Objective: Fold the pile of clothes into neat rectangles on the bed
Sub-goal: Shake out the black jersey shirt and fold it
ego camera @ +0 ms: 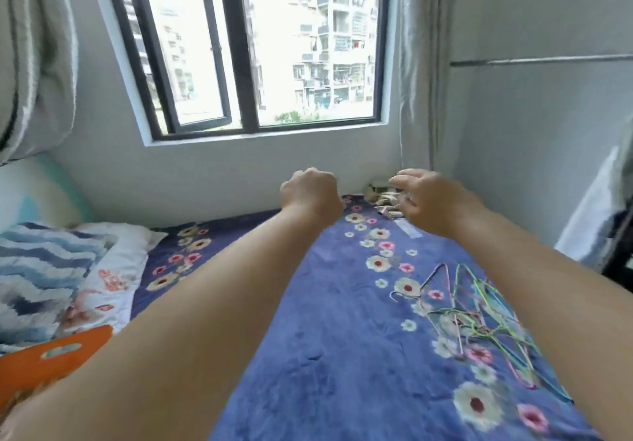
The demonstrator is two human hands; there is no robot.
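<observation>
**Inspector A:** Largest item first. A bed covered by a blue plush blanket printed with cream and pink flowers (329, 338) fills the lower half of the frame. A dark-framed window (246, 46) occupies the upper centre, with a pale grey curtain (418, 64) hanging to its right.

**Inspector B:** Noted. Left side?

**Inspector A:** A blue-and-white wave-patterned pillow (44, 276) lies at lower left, and an orange flat plastic piece with a slot handle (51, 358) sits just below it. At lower right, a tangle of thin coloured wire hangers (479, 324) rests on the blanket.

**Inspector B:** The clothes?

**Inspector A:** A small beige and patterned heap of fabric (383, 197) lies at the bed's far right corner, against the wall under the curtain. It is blurred; individual garments cannot be told apart.

**Inspector B:** Hands?

**Inspector A:** Both arms are extended toward the wall. The left hand (310, 190) is curled into a fist, holding nothing visible. The right hand (428, 197) has its fingers spread and loosely bent, right at the heap; contact cannot be confirmed.
</observation>
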